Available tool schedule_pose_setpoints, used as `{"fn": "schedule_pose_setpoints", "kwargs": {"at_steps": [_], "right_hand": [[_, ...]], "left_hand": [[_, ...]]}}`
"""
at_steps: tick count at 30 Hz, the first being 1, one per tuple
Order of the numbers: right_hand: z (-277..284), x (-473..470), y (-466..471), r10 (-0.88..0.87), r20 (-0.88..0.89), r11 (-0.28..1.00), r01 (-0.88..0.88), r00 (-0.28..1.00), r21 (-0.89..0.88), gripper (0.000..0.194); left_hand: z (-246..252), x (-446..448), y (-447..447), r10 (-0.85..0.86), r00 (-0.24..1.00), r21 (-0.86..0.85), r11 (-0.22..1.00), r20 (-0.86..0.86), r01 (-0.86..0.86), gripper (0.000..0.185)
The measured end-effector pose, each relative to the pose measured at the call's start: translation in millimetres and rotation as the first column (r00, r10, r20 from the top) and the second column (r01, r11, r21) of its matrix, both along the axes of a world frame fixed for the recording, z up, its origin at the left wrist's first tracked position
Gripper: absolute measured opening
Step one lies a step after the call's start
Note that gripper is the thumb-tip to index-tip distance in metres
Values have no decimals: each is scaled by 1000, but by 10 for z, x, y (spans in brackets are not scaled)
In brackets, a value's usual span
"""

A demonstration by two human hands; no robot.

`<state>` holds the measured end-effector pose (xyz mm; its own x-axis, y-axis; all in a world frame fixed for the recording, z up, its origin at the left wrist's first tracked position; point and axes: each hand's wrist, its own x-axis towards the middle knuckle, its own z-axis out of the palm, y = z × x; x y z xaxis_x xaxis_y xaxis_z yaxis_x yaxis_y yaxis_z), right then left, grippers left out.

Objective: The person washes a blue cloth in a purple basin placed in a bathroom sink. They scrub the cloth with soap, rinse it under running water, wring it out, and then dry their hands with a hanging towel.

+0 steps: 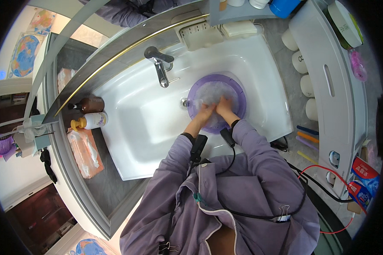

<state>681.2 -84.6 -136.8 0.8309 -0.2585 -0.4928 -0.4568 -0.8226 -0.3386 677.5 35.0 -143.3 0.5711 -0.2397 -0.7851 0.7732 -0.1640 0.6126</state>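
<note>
A round purple plastic basin (241, 102) stands in the right part of a white ceramic sink (134, 127), filled with sudsy water (214, 91). Both of my hands dip into it, close together: my left hand (206, 112) at the lower left of the suds, my right hand (224, 105) just beside it. Foam and blur hide my fingertips, so whether either hand grips something under the suds cannot be made out. The chrome faucet (161, 68) is above and to the left of the basin, with no water seen running from it.
Left of the sink lie a brown pump bottle (92, 105), a white bottle with a yellow pump (95, 120) and a pink tissue pack (84, 153). A soap tray (201, 36) is at the back rim. White cups (300, 62) and a grey cabinet (327, 89) line the right side; black cables run near my sleeves.
</note>
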Motion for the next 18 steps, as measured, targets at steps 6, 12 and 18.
{"fn": "schedule_pose_setpoints", "kwargs": {"at_steps": [6, 12, 18], "right_hand": [[338, -42, 239, -314, 115, 774, 184, 943, 605, 56], [839, -195, 239, -86, 367, 757, -179, 926, 629, 42], [1154, -63, 283, 282, 457, 835, -451, 843, 317, 34]], "left_hand": [[-139, 22, -38, 368, 818, -611, 544, -443, -575, 67], [-358, 116, 160, 372, 870, -722, 497, -325, -482, 42], [-259, 187, 150, 201, 707, -686, 172, -678, -707, 22]]}}
